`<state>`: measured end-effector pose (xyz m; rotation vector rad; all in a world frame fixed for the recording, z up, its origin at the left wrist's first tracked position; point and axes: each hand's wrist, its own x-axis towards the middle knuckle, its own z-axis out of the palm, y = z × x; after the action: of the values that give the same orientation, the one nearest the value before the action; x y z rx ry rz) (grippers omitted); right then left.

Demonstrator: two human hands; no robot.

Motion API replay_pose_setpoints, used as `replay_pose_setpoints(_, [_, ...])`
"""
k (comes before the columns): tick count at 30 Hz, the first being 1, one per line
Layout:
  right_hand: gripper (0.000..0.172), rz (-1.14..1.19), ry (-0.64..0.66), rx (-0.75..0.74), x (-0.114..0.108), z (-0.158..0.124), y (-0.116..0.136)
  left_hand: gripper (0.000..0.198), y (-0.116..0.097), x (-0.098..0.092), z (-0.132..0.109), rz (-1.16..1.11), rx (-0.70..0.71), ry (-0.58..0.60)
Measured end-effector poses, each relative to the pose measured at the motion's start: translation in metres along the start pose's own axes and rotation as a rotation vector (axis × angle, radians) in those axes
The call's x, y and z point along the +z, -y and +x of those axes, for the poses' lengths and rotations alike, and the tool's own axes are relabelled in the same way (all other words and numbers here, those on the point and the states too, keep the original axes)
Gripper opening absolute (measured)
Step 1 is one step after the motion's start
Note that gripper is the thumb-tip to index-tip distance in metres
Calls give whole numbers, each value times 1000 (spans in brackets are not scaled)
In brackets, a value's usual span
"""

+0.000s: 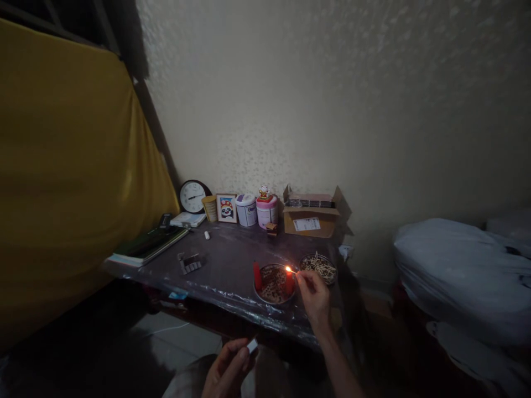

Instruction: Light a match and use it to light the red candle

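Note:
Pinched in my right hand is a burning match, its flame at the top of the right red candle. Whether the wick itself is alight I cannot tell. A second red candle stands unlit at the left side of the same round dish, which has a speckled bottom. Low in front of the table, my left hand is closed around a small matchbox with a pale side showing. Just behind my right hand sits a round tin full of matchsticks.
Plastic film covers the dark table. Along the wall stand a clock, a framed picture, two tubs and an open cardboard box. Books lie at left; a white bag bulges at right.

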<state>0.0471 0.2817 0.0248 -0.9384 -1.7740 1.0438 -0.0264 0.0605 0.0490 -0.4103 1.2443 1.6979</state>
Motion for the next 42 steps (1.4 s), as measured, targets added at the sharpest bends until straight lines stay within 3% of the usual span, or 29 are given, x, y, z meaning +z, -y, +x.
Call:
replay_pose_setpoints(6, [13,-8,-26,-38,-1,1,-3,36,5,3,-1,-25,65,-41])
replay_pose_setpoints(13, [14,-17,-67,-37,-2,2,-1,36,2,-4,3,-13,-15,44])
replay_pose_setpoints(23, [14,-16,-84,-7,-3,3,-2,34,3,-3,3,-58,-25,50])
replay_pose_setpoints(35, [24,45,-96,138,-11,9,7,36,1,-6,5,-28,-34,44])
replay_pose_setpoints(38, [25,166,-89,279,-28,22,22,36,1,-5,4,-9,-19,25])
replay_pose_setpoints(42, [25,641,-91,348,-61,46,42,36,1,0,0,-25,7,-30])
